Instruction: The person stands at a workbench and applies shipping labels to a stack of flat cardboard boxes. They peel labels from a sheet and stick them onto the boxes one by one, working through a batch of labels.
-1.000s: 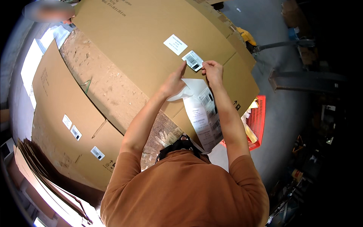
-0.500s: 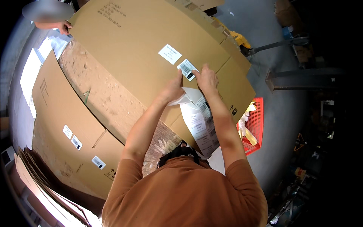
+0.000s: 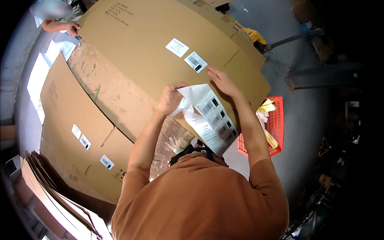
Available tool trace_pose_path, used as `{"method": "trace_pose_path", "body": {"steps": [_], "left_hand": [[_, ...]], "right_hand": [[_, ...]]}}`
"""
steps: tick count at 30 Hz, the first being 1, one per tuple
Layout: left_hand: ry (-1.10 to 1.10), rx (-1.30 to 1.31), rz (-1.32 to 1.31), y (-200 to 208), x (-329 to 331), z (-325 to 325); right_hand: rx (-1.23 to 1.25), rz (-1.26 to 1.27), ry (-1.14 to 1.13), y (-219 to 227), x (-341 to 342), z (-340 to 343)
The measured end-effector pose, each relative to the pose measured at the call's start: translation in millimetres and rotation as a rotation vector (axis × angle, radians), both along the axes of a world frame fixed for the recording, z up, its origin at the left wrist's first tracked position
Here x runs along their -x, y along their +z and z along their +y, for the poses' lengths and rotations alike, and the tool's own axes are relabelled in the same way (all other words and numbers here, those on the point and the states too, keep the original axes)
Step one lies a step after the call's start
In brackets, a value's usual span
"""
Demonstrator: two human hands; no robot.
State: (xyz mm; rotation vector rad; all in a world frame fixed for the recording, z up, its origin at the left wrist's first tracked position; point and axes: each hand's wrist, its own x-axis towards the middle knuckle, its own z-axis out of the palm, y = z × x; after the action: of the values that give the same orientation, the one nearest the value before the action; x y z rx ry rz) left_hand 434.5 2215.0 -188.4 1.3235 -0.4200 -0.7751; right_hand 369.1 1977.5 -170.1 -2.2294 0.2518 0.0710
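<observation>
A large flat cardboard carton (image 3: 136,56) lies in front of me. On it are a white text label (image 3: 177,47) and a white barcode label (image 3: 195,62), side by side. My left hand (image 3: 171,99) is closed on the upper left corner of white label sheets (image 3: 212,116), which hang toward my body with rows of printed stickers. Fingers stretched out, my right hand (image 3: 223,82) rests over the carton, its fingertips close to the lower right edge of the barcode label. It holds nothing that I can see.
On the left lies another flat carton (image 3: 68,104) with several labels, and stacked cardboard (image 3: 52,192) below it. A red basket (image 3: 279,120) with paper scraps stands right. Another person's hand (image 3: 73,29) touches the carton's far left edge. A yellow-and-black device (image 3: 255,37) sits beyond.
My right hand has come off the barcode label and moved slightly right and down. My left hand has drawn back toward me with the label sheets, which now show more of their printed face.
</observation>
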Motion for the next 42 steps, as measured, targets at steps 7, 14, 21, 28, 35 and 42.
{"method": "trace_pose_path", "body": {"steps": [7, 14, 21, 28, 35, 42], "left_hand": [[0.023, -0.113, -0.270, 30, 35, -19], [-0.019, -0.160, -1.006, 70, 95, -24], [-0.176, -0.011, -0.756, 65, 148, -52], [-0.186, -0.250, -0.561, 43, 146, -56], [-0.209, -0.385, -0.469, -14, 109, -40], [-0.427, -0.376, -0.272, 28, 98, -44]], "right_hand": [[-0.705, -0.046, -0.002, 76, 97, 20], [-0.629, 0.033, -0.079, 92, 159, -12], [-0.430, -0.020, -0.128, 98, 191, -3], [0.313, -0.465, 0.108, 104, 187, -1], [-0.442, -0.190, -0.590, 60, 142, -45], [-0.505, -0.040, -0.682, -24, 97, -42]]}}
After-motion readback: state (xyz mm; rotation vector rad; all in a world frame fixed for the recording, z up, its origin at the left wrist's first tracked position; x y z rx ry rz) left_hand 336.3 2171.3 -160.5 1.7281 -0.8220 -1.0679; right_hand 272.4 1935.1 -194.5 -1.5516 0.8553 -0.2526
